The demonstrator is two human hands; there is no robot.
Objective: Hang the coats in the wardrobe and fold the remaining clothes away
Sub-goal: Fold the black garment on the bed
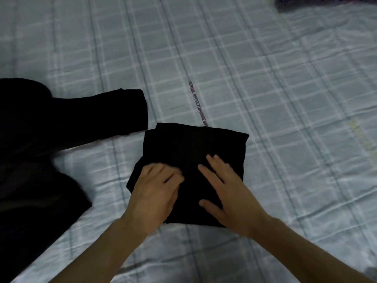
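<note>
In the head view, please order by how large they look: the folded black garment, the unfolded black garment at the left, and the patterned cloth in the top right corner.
1. Unfolded black garment, cut by the frame edge.
2. Folded black garment, under both hands.
3. Patterned cloth: only a far corner shows, so its true size is unsure.

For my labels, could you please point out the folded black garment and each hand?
folded black garment point(193, 144), head view, upper flat part
left hand point(157, 190), head view, back of hand
right hand point(230, 193), head view, back of hand
</note>
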